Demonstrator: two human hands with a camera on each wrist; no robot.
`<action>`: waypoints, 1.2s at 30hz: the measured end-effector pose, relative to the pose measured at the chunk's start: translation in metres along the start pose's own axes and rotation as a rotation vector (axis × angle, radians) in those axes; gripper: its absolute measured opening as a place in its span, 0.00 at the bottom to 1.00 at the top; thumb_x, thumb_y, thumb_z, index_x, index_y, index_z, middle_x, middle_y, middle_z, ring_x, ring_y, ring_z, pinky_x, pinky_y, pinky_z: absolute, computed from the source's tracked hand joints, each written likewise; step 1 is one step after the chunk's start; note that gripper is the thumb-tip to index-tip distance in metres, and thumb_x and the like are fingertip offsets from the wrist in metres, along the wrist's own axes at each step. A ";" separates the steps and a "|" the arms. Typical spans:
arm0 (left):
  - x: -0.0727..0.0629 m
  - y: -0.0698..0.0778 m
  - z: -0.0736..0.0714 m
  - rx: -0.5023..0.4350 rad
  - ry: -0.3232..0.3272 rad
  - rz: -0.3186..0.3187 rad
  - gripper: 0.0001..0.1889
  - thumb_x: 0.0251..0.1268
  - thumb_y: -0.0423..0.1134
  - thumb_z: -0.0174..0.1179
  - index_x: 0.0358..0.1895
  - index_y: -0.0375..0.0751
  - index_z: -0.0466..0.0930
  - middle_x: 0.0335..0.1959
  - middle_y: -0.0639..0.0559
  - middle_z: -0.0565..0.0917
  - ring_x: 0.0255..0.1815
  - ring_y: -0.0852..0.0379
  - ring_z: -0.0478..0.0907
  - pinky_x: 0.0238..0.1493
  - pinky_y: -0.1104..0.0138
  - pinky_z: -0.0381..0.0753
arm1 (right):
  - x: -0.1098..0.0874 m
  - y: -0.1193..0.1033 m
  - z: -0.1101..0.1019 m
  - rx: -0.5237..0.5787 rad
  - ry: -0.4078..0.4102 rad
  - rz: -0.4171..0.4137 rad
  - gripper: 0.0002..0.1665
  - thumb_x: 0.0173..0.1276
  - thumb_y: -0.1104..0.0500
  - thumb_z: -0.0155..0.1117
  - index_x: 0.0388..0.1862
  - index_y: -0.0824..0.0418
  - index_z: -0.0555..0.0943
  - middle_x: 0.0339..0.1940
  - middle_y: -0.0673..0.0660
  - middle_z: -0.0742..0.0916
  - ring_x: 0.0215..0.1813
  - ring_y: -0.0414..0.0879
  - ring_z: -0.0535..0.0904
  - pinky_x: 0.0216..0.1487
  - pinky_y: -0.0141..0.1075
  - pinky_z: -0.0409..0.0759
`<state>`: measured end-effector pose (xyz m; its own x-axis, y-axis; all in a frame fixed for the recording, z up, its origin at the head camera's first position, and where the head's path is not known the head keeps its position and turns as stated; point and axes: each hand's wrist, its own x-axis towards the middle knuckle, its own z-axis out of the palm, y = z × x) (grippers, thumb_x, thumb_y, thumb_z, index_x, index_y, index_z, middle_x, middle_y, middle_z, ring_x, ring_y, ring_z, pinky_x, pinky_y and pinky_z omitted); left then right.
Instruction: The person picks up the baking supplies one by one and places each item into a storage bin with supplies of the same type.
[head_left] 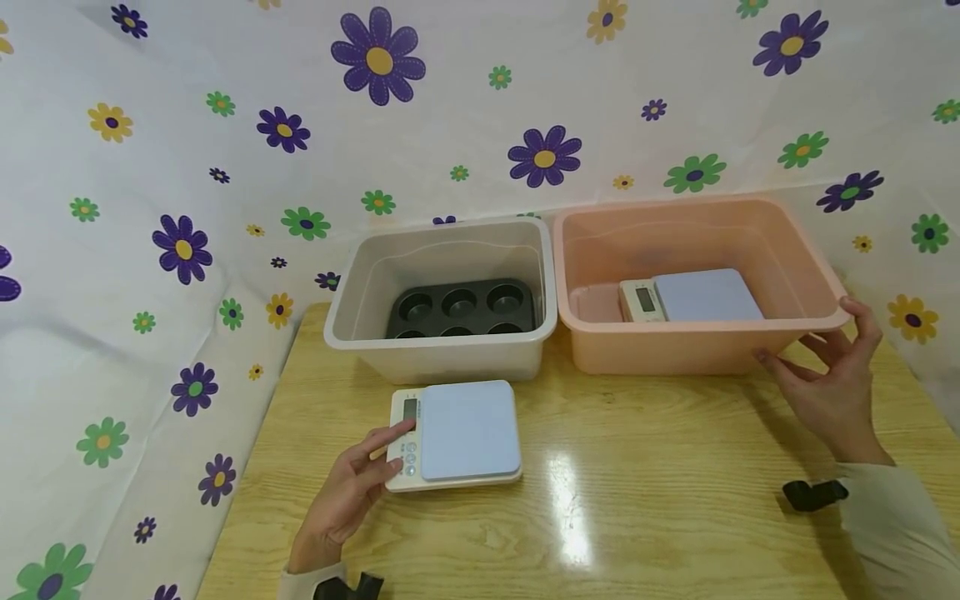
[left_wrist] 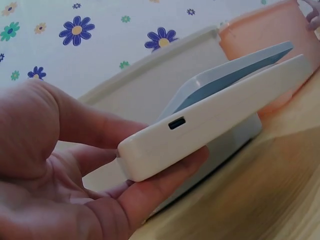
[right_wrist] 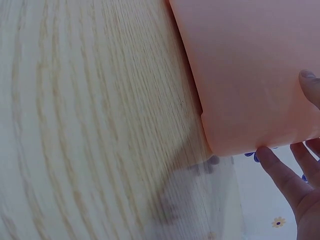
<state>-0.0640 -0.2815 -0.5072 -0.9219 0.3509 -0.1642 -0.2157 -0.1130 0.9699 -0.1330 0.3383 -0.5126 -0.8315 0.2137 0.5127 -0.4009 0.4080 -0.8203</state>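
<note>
A white kitchen scale (head_left: 470,432) with a pale blue platform is held up by my left hand (head_left: 352,483) at its display end. In the left wrist view, fingers go above and below the white body of the scale (left_wrist: 210,107), and a small port shows in its side. My right hand (head_left: 834,387) grips the front right corner of a pink plastic bin (head_left: 675,348), thumb on the front wall and fingers at the side. The right wrist view shows those fingers (right_wrist: 282,175) against the bin wall (right_wrist: 255,85). A second scale (head_left: 705,296) lies inside the pink bin.
Left of the pink bin, nearly touching it, stands a beige bin (head_left: 450,354) with a dark muffin tin (head_left: 459,304) inside. Both bins are at the back of the wooden table (head_left: 645,483), before a flower-patterned cloth (head_left: 450,125) that also covers the left side.
</note>
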 end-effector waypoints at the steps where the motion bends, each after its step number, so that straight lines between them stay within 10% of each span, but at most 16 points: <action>1: -0.001 0.002 0.001 0.002 0.001 -0.003 0.31 0.83 0.27 0.57 0.84 0.30 0.63 0.74 0.55 0.69 0.48 0.69 0.75 0.36 0.81 0.76 | 0.000 0.000 0.000 -0.004 0.000 0.002 0.62 0.57 0.87 0.70 0.84 0.61 0.51 0.79 0.52 0.76 0.65 0.32 0.82 0.51 0.20 0.83; 23: 0.005 0.056 0.039 -0.101 -0.154 0.116 0.30 0.83 0.21 0.49 0.82 0.44 0.72 0.76 0.55 0.73 0.64 0.58 0.86 0.60 0.65 0.90 | 0.001 0.004 -0.001 0.013 -0.005 -0.009 0.63 0.56 0.87 0.71 0.84 0.61 0.51 0.78 0.51 0.76 0.65 0.32 0.82 0.52 0.20 0.82; 36: 0.032 0.081 0.065 -0.088 -0.064 0.124 0.32 0.81 0.22 0.53 0.84 0.43 0.69 0.85 0.45 0.62 0.64 0.57 0.84 0.60 0.67 0.90 | 0.000 -0.001 -0.002 -0.007 0.014 0.036 0.62 0.57 0.87 0.71 0.84 0.61 0.52 0.75 0.48 0.78 0.63 0.30 0.83 0.51 0.19 0.83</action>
<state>-0.0904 -0.2190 -0.4224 -0.9215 0.3872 -0.0293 -0.1313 -0.2395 0.9620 -0.1323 0.3403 -0.5112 -0.8401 0.2408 0.4861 -0.3679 0.4057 -0.8367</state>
